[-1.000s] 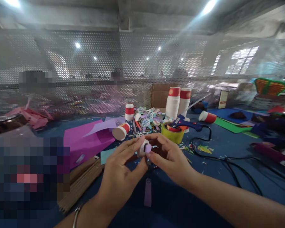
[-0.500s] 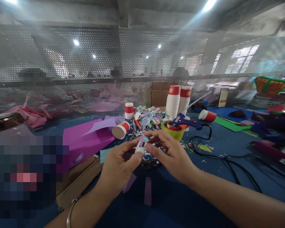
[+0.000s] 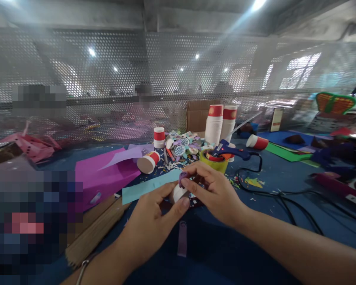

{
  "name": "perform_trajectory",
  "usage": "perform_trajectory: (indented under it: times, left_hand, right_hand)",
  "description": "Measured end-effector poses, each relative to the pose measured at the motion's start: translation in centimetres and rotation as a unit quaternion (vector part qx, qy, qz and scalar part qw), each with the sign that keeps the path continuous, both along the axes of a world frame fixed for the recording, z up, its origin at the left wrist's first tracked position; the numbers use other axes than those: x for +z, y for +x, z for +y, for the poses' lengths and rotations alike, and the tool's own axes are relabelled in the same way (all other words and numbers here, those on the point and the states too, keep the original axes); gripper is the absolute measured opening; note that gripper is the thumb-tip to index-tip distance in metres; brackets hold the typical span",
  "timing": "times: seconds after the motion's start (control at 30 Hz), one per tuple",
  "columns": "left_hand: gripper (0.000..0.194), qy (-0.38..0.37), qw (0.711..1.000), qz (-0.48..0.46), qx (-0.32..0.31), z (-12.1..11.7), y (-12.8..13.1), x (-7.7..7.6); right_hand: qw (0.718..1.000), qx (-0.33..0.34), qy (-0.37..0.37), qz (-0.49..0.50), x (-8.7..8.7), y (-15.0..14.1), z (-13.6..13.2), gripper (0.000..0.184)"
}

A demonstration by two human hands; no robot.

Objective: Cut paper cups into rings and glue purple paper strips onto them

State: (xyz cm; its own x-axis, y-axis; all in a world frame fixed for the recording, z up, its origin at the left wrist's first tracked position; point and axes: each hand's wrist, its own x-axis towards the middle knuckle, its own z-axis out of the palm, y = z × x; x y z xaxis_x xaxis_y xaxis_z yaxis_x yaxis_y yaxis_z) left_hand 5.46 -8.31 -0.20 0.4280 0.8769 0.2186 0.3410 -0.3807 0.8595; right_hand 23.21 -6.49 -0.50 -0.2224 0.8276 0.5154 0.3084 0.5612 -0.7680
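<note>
My left hand (image 3: pixel 150 217) is closed around a small white paper cup base (image 3: pixel 179 192), thumb at its near side and fingers at its far side. A purple paper strip (image 3: pixel 182 177) with a small face drawn on its rounded end stands at the rim of the cup base. My right hand (image 3: pixel 218 194) pinches this strip between thumb and fingers; its lower part is hidden. Below both hands, a second purple strip (image 3: pixel 182 239) with a drawn face lies on the blue table (image 3: pixel 225 253). A light blue paper strip (image 3: pixel 150 186) lies just beyond my left hand.
A glue gun (image 3: pixel 231 150) rests across a yellow tub (image 3: pixel 215 162), its black cable (image 3: pixel 287 194) running right. Behind are a pile of decorated cup bases (image 3: pixel 182 148) and cup stacks (image 3: pixel 214 126). Purple sheets (image 3: pixel 103 174) and corrugated cardboard (image 3: pixel 97 229) lie left. Perforated panels stand behind.
The cup base has been turned between my hands, and a strip end with a drawn face now shows at my right fingertips. More of the light blue strip is uncovered.
</note>
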Motion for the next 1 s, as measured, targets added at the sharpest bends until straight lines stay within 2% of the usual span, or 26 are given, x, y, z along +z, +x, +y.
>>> perform_trajectory:
  times: [0.13, 0.33, 0.57, 0.83, 1.0]
  left_hand:
    - [0.023, 0.051, 0.997, 0.055, 0.021, -0.2, 0.1, 0.3]
    - [0.028, 0.071, 0.994, 0.083, 0.02, 0.3, -0.4, 0.3]
    - [0.023, 0.015, 1.0, 0.008, 0.012, 0.6, -0.5, 0.3]
    - [0.017, -0.054, 0.997, -0.05, 0.037, 0.9, -0.5, -0.2]
    - [0.019, -0.02, 0.999, -0.028, 0.041, 1.0, -0.4, 0.1]
  right_hand:
    - [1.0, -0.005, 0.0, -0.001, 0.0, 0.0, 0.0, 0.009]
    - [1.0, -0.009, 0.007, -0.003, -0.1, 0.1, -0.2, 0.01]
    - [1.0, -0.009, 0.001, -0.003, 0.1, 0.1, -0.3, 0.011]
    - [1.0, -0.003, -0.005, 0.003, -0.2, -0.1, -0.2, 0.01]
    - [1.0, 0.001, -0.026, 0.009, -0.3, 0.0, -0.1, 0.011]
